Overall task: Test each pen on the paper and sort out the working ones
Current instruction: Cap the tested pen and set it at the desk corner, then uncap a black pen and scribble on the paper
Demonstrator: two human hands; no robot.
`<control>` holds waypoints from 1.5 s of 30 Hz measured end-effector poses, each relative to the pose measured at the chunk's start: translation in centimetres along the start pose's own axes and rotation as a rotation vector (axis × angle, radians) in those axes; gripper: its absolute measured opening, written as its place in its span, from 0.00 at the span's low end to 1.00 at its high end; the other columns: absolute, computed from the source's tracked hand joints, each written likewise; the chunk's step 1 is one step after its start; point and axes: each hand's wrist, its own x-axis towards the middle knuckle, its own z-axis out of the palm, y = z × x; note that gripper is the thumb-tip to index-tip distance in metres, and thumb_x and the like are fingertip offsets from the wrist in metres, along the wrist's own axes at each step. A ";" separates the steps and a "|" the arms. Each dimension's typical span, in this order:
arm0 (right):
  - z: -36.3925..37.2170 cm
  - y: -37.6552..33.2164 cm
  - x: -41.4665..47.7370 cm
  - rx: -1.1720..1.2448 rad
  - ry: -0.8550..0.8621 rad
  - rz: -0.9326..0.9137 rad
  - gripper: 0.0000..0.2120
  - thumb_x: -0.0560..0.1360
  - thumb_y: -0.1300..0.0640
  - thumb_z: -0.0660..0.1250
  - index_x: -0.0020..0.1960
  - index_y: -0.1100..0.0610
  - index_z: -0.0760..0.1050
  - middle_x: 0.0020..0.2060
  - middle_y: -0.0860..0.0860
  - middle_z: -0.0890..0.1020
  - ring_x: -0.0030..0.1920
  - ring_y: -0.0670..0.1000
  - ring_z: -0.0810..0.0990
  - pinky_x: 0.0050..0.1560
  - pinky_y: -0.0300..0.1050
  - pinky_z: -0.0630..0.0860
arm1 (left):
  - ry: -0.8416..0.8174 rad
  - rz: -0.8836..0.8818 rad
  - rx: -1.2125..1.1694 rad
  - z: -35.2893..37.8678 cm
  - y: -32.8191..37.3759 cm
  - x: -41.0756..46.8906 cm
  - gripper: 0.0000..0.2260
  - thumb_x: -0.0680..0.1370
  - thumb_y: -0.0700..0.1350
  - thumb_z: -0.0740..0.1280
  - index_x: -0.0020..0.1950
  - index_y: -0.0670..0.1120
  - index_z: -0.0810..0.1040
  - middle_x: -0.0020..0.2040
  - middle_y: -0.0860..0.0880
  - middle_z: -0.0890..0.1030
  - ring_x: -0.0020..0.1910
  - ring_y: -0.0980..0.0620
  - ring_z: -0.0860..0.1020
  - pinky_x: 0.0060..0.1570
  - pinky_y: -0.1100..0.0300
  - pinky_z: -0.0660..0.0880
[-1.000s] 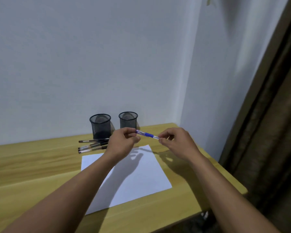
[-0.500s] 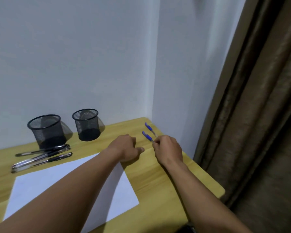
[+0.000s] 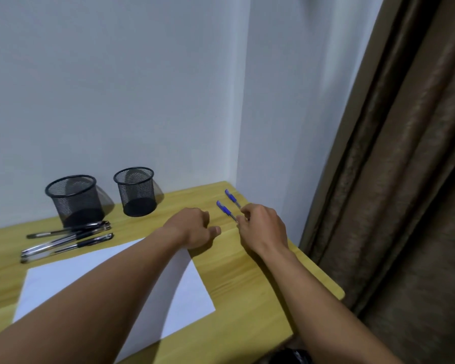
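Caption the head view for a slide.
Right hand at two blue pens by the desk corner; black pens wait.

Two blue pens: one (image 3: 231, 197) at 1 o'clock near worktop (image 3: 247, 271) corner, second (image 3: 225, 210) just beside it. Black pens (image 3: 66, 239) at 9 o'clock: four, perhaps, since they overlap. Two mesh cups: (image 3: 74, 199), (image 3: 136, 190). One paper sheet (image 3: 184, 287). Two hands: (image 3: 195, 227), (image 3: 263, 227).

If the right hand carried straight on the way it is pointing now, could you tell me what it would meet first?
The right hand points up-left, toward the back of the desk. Its fingertips are already at the nearer blue pen, so that comes first; whether they grip it or only touch it is unclear.
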 end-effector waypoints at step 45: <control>12.0 -23.8 -3.6 -0.145 -0.259 -0.710 0.12 0.75 0.66 0.63 0.54 0.56 0.80 0.50 0.53 0.81 0.53 0.59 0.78 0.48 0.52 0.76 | 0.525 -0.299 -0.157 -4.2 -24.3 -18.3 0.11 0.76 0.34 0.65 0.53 0.44 0.84 0.47 0.47 0.83 0.47 0.47 0.80 0.44 0.59 0.74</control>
